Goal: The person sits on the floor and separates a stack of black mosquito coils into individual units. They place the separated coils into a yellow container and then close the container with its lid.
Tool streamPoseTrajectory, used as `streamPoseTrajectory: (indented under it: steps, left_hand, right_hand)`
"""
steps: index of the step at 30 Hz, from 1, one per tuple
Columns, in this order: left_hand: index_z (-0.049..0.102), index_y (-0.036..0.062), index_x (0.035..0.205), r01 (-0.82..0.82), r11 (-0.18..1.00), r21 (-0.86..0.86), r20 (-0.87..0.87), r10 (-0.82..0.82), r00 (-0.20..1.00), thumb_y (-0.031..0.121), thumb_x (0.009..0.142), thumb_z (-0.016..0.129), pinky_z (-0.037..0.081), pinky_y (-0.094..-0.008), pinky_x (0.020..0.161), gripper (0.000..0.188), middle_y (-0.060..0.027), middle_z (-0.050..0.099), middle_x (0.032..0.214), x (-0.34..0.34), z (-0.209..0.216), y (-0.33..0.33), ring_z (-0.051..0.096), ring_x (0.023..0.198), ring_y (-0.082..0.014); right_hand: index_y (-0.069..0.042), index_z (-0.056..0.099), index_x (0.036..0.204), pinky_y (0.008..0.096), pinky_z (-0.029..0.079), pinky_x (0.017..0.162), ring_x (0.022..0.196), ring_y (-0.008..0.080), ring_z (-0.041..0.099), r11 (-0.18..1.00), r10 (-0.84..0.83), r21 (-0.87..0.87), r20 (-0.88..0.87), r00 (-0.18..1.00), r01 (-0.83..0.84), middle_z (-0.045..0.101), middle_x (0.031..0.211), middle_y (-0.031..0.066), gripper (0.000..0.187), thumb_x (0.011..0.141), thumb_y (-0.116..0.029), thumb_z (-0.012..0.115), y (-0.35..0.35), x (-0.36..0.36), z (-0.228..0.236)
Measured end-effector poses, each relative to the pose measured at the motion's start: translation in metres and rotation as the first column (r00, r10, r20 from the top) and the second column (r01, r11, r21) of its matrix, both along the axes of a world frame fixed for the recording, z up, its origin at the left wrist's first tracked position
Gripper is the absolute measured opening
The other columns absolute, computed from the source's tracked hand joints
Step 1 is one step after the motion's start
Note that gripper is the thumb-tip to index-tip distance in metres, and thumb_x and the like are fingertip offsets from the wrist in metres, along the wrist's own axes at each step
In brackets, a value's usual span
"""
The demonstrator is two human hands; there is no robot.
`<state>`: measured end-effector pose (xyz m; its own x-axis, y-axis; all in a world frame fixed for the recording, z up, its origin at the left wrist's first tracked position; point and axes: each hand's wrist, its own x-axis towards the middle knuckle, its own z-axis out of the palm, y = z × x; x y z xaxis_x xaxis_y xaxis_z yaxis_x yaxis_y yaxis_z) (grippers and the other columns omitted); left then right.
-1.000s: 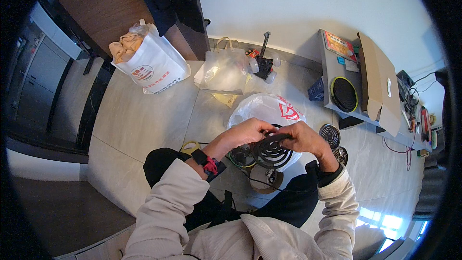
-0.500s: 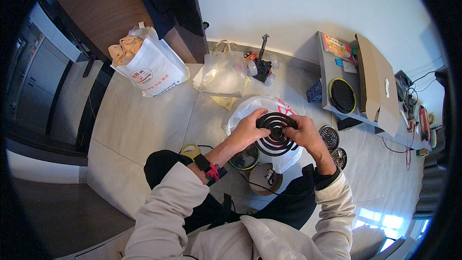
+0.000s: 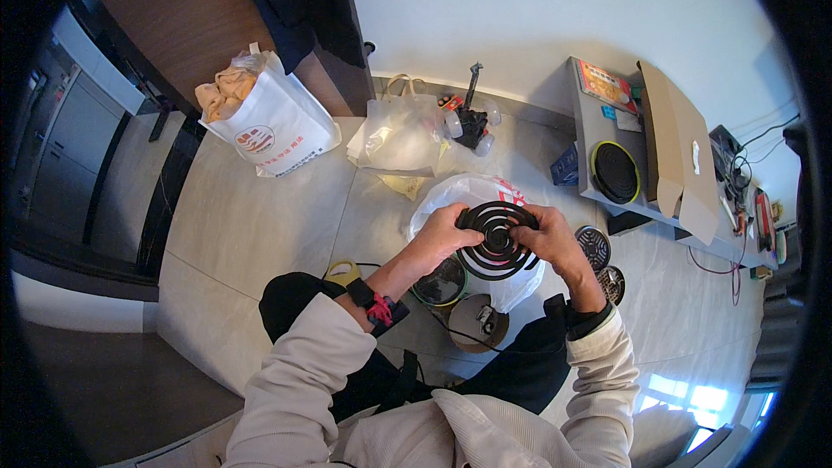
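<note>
A black spiral mosquito coil [image 3: 497, 241] is held up between my two hands, its rings facing me. My left hand [image 3: 439, 237] grips its left side, thumb across the rings. On the right side, my right hand [image 3: 552, 240] holds it with the thumb and fingers reaching in toward the centre. Below the coil, a white plastic bag [image 3: 516, 288] lies on the floor, partly hidden by my hands. A dark round tin [image 3: 442, 282] with a greenish rim sits under my left wrist. Whether the coil is single or a nested pair, I cannot make out.
A low grey shelf [image 3: 598, 113] at right bears a cardboard box [image 3: 680, 139] and a yellow-rimmed round dish [image 3: 615, 172]. Two round slotted metal pieces [image 3: 593, 248] lie beside my right forearm. A round cardboard container [image 3: 472, 329] stands between my legs. A full white bag [image 3: 282, 121] stands far left.
The coil and my hands have shifted very slightly left, and my left fingers have moved a little on its rim. Both hands keep hold of it.
</note>
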<state>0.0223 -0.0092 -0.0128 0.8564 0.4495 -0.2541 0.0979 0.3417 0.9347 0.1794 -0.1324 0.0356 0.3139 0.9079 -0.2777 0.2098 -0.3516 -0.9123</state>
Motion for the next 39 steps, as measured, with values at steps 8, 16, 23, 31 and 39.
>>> streamPoseTrajectory:
  steps: [8,16,23,31,39]
  left_hand:
    - [0.055,-0.0062,0.091,-0.008,1.0,-0.007,-0.01,0.008,1.0,0.005,0.07,0.064,0.044,-0.024,0.06,0.026,-0.0069,0.059,0.078,0.002,-0.009,0.0,0.055,0.068,-0.012]
    - [0.053,-0.0041,0.1,0.068,0.973,-0.223,0.063,-0.055,0.996,0.005,0.075,0.06,0.049,-0.0273,0.07,0.027,-0.0069,0.061,0.087,-0.001,-0.003,0.001,0.059,0.075,-0.0145]
    - [0.053,-0.0038,0.103,0.121,0.964,-0.235,0.092,-0.102,0.991,0.005,0.077,0.059,0.049,-0.0288,0.073,0.028,-0.0085,0.06,0.093,-0.002,-0.007,0.005,0.059,0.08,-0.0147]
    - [0.049,-0.0031,0.108,0.126,0.955,-0.268,0.134,-0.093,0.987,0.004,0.078,0.057,0.05,-0.0299,0.076,0.032,-0.0085,0.059,0.096,-0.001,-0.003,0.002,0.06,0.083,-0.0155]
    - [0.05,-0.0037,0.105,0.071,0.959,-0.274,0.123,-0.038,0.992,0.0,0.078,0.056,0.052,-0.0303,0.073,0.029,-0.0099,0.059,0.095,-0.001,-0.003,0.003,0.06,0.081,-0.0168]
  right_hand:
    - [0.001,0.059,0.089,0.0217,0.043,0.05,0.055,0.0082,0.052,0.999,0.029,-0.015,0.041,0.999,-0.028,0.057,0.065,0.0009,0.013,0.076,-0.001,0.056,0.0,0.002,-0.003]
    - [0.001,0.059,0.09,0.0221,0.044,0.049,0.054,0.0087,0.053,0.999,-0.045,-0.022,-0.112,0.993,0.043,0.058,0.066,0.0013,0.014,0.077,-0.002,0.056,0.002,0.009,0.001]
    - [0.0,0.059,0.088,0.0224,0.044,0.048,0.053,0.0089,0.052,1.0,-0.03,0.0,-0.133,0.991,0.031,0.058,0.066,0.0008,0.012,0.077,-0.003,0.057,0.0,0.01,0.003]
    - [0.002,0.06,0.091,0.0223,0.044,0.048,0.054,0.0077,0.052,0.994,-0.09,0.043,-0.149,0.985,0.098,0.058,0.067,0.0004,0.015,0.076,0.0,0.056,-0.002,0.016,-0.001]
    - [0.001,0.061,0.088,0.0216,0.042,0.052,0.057,0.0067,0.051,0.992,-0.097,0.062,-0.145,0.985,0.107,0.058,0.067,-0.0004,0.014,0.075,-0.001,0.057,0.0,0.016,-0.001]
